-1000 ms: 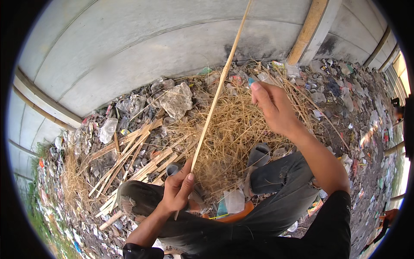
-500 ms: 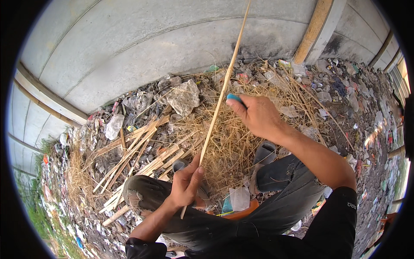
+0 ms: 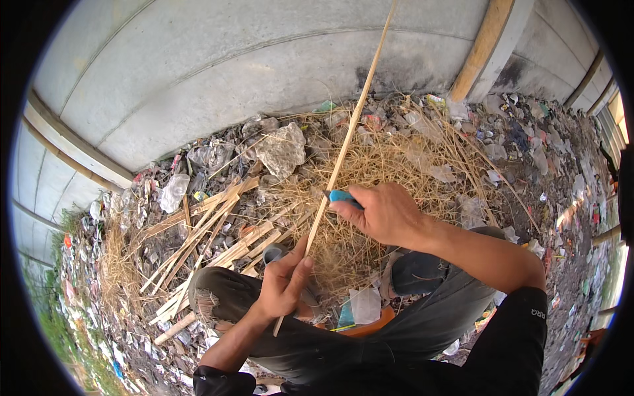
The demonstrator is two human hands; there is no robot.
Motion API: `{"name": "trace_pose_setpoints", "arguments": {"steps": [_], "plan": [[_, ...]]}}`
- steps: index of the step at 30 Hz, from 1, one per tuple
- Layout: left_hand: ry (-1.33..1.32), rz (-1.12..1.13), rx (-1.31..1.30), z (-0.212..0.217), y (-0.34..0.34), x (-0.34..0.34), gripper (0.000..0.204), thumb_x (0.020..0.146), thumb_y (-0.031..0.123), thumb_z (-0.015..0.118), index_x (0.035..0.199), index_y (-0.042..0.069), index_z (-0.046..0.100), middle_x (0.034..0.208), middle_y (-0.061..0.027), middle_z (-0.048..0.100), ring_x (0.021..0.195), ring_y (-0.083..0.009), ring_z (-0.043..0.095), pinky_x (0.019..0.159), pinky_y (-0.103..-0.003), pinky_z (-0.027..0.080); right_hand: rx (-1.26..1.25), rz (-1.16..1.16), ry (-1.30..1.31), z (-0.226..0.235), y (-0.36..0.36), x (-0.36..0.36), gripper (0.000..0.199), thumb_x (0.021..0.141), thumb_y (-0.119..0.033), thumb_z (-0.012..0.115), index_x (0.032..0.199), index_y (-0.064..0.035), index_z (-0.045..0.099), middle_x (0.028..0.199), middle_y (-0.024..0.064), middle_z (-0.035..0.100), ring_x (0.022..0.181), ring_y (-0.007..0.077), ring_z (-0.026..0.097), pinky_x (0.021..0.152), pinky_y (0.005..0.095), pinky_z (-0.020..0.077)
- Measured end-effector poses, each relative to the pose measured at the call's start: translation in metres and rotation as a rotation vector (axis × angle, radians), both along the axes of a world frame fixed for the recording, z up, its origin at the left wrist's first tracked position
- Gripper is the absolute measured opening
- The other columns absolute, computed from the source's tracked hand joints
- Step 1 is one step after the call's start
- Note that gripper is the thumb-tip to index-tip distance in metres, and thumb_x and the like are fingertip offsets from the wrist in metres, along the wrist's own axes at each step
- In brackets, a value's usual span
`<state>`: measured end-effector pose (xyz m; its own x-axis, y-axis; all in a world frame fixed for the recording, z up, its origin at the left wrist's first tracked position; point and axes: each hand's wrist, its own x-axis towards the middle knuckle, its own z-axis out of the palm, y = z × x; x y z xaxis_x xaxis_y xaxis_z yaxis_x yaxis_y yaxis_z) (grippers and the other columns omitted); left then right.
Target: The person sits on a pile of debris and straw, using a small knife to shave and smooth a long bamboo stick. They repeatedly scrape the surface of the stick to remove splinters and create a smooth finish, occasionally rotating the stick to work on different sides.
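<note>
Gripping one long, thin pale bamboo strip (image 3: pixel 343 148) near its lower end, the left hand (image 3: pixel 284 287) has its fingers curled around it above the lap. Right hand (image 3: pixel 383 211) closes on one blue-handled tool (image 3: pixel 343 197) pressed to the strip, which slants up toward the concrete wall (image 3: pixel 198 79). Split sticks (image 3: pixel 211 231) too many to count.

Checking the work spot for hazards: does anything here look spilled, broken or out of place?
Yes. Litter is scattered along the wall, with crumpled plastic and split slats lying askew in a heap. Dry shavings pile under the strip the left hand holds; the right hand grips a blue-handled tool.
</note>
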<state>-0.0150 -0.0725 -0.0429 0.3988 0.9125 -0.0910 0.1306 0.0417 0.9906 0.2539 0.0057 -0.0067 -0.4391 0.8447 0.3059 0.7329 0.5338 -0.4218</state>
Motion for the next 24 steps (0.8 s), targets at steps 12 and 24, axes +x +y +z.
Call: {"name": "trace_pose_setpoints", "arguments": {"steps": [12, 24], "plan": [[0.086, 0.014, 0.017, -0.008, -0.003, -0.004, 0.051, 0.108, 0.016, 0.056, 0.151, -0.009, 0.045, 0.086, 0.0028, 0.06, 0.081, -0.0038, 0.05, 0.073, -0.021, 0.045, 0.035, -0.069, -0.08, -0.012, 0.014, 0.007, 0.056, 0.105, -0.055, 0.052, 0.084, -0.0051, 0.065, 0.053, 0.0151, 0.06, 0.049, 0.0357, 0.064, 0.047, 0.0493, 0.0497], [0.215, -0.008, 0.222, -0.015, -0.002, -0.005, 0.048, 0.105, 0.014, 0.06, 0.146, -0.01, 0.05, 0.074, -0.0076, 0.065, 0.07, -0.0069, 0.059, 0.067, -0.025, 0.049, -0.019, 0.051, -0.084, -0.009, -0.009, -0.005, 0.051, 0.105, -0.049, 0.055, 0.087, -0.003, 0.066, 0.052, 0.0147, 0.058, 0.048, 0.0331, 0.066, 0.045, 0.0459, 0.0463]]}}
